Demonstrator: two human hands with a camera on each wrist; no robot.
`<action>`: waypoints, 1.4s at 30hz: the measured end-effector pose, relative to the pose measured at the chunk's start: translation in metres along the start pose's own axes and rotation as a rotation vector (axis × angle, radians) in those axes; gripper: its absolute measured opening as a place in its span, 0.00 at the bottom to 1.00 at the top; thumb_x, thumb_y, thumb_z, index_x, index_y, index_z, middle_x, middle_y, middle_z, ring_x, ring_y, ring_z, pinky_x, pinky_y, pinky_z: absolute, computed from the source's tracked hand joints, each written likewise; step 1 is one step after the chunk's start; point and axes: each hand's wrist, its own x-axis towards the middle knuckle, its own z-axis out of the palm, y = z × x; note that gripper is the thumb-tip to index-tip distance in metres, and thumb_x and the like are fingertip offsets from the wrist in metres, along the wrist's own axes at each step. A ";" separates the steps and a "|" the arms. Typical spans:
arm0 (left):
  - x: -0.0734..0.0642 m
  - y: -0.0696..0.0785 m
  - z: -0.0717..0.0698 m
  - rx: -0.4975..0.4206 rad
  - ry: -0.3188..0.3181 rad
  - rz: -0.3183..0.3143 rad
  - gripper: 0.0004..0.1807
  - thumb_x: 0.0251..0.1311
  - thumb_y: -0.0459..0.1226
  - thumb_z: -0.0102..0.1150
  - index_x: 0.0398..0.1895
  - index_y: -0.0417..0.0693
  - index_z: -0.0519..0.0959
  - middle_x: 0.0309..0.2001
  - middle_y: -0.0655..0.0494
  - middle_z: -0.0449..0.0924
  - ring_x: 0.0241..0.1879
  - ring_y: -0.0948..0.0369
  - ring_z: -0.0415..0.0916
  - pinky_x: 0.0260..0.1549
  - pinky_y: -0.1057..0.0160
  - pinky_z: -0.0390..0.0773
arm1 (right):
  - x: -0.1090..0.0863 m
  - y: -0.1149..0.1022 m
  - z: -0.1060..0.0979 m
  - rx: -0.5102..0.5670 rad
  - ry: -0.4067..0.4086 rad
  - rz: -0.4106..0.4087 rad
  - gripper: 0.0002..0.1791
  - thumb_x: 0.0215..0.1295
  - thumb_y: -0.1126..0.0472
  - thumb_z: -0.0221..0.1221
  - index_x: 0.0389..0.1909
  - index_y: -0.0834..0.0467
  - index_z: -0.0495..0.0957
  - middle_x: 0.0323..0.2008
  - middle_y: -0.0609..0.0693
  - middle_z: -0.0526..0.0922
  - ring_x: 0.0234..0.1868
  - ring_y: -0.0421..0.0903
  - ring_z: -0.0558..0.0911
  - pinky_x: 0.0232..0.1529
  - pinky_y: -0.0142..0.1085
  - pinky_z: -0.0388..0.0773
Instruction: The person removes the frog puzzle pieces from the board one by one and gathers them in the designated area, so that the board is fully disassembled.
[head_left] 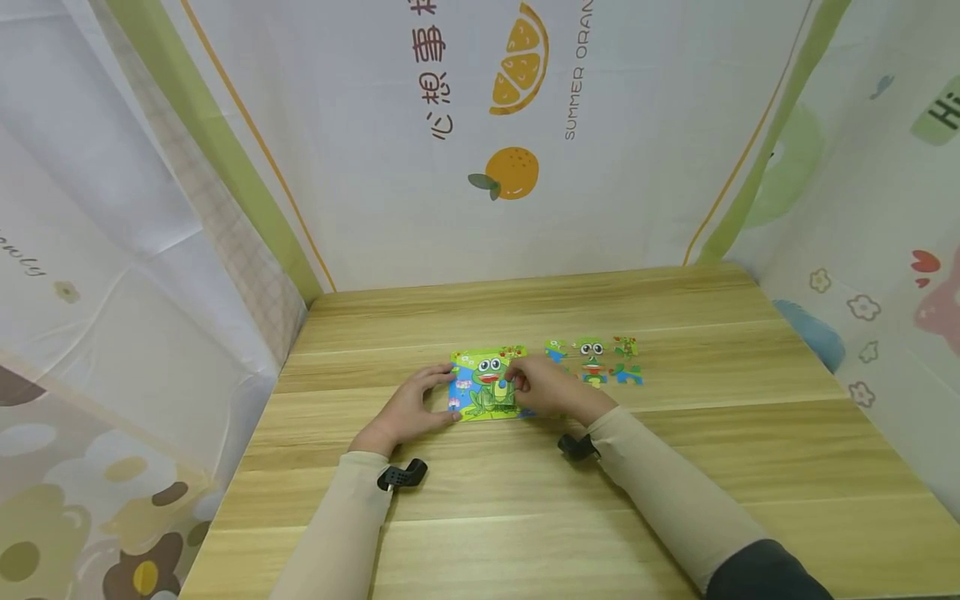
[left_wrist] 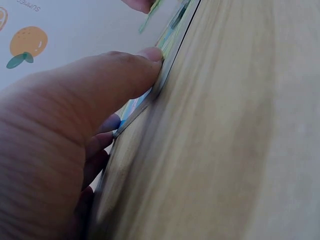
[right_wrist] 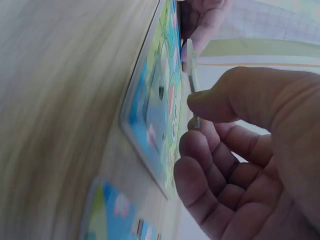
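Note:
A frog jigsaw board [head_left: 468,410] lies flat on the wooden table, with a green frog against blue and yellow-green. Along its left edge my left hand [head_left: 411,408] rests, thumb at the near corner and fingers farther up the side. My right hand [head_left: 542,385] pinches a thin puzzle piece [right_wrist: 192,62] between thumb and index finger, just above the board. Seen edge-on in the right wrist view, the piece hides its picture. The right hand covers part of the board's right side in the head view.
Right of the board lie several loose puzzle pieces [head_left: 627,374], some with frog parts such as the eyes [head_left: 592,349]. The wooden table [head_left: 480,550] spreads around them, with a printed white curtain [head_left: 420,217] behind. Patterned cloths hang at both sides.

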 end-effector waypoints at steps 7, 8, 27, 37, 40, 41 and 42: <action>-0.001 0.000 0.000 0.008 -0.010 -0.019 0.40 0.57 0.46 0.79 0.72 0.46 0.75 0.78 0.53 0.65 0.78 0.50 0.58 0.76 0.44 0.58 | -0.013 0.008 -0.010 0.042 0.021 0.010 0.17 0.67 0.73 0.60 0.56 0.66 0.80 0.38 0.47 0.79 0.37 0.43 0.78 0.40 0.33 0.81; -0.001 0.001 0.000 0.006 -0.011 -0.019 0.40 0.57 0.46 0.79 0.72 0.46 0.75 0.78 0.54 0.65 0.78 0.50 0.58 0.76 0.44 0.58 | -0.015 0.009 -0.012 0.050 0.024 0.016 0.17 0.67 0.73 0.60 0.56 0.67 0.80 0.38 0.48 0.80 0.38 0.43 0.78 0.41 0.33 0.81; 0.000 -0.001 0.001 0.005 -0.013 -0.032 0.39 0.57 0.46 0.79 0.72 0.47 0.76 0.78 0.58 0.64 0.78 0.50 0.57 0.76 0.46 0.60 | -0.047 0.053 -0.034 0.064 0.092 -0.007 0.12 0.67 0.73 0.61 0.50 0.64 0.82 0.36 0.47 0.80 0.38 0.44 0.78 0.39 0.33 0.81; 0.001 0.002 0.001 -0.005 -0.009 -0.037 0.39 0.57 0.45 0.79 0.71 0.45 0.76 0.78 0.56 0.64 0.78 0.50 0.58 0.75 0.48 0.62 | -0.064 0.067 -0.047 0.061 0.099 0.018 0.14 0.65 0.74 0.60 0.51 0.63 0.81 0.38 0.48 0.79 0.39 0.46 0.77 0.40 0.36 0.81; 0.000 0.003 0.001 -0.006 -0.014 -0.040 0.39 0.57 0.46 0.79 0.72 0.46 0.76 0.78 0.56 0.64 0.78 0.50 0.58 0.75 0.49 0.62 | -0.070 0.074 -0.050 0.063 0.095 0.034 0.14 0.65 0.73 0.61 0.50 0.62 0.81 0.38 0.48 0.80 0.40 0.45 0.77 0.42 0.37 0.81; 0.000 0.003 0.001 -0.008 -0.015 -0.040 0.39 0.58 0.46 0.79 0.72 0.46 0.76 0.78 0.55 0.64 0.78 0.50 0.58 0.75 0.48 0.62 | -0.072 0.076 -0.052 0.058 0.096 0.037 0.14 0.65 0.73 0.61 0.50 0.61 0.81 0.38 0.48 0.80 0.40 0.45 0.78 0.41 0.36 0.81; 0.000 0.003 0.001 -0.008 -0.016 -0.040 0.39 0.58 0.46 0.79 0.72 0.46 0.76 0.78 0.55 0.64 0.78 0.49 0.58 0.75 0.48 0.62 | -0.075 0.078 -0.054 0.055 0.098 0.041 0.13 0.65 0.73 0.61 0.50 0.61 0.82 0.38 0.48 0.80 0.39 0.45 0.78 0.41 0.37 0.81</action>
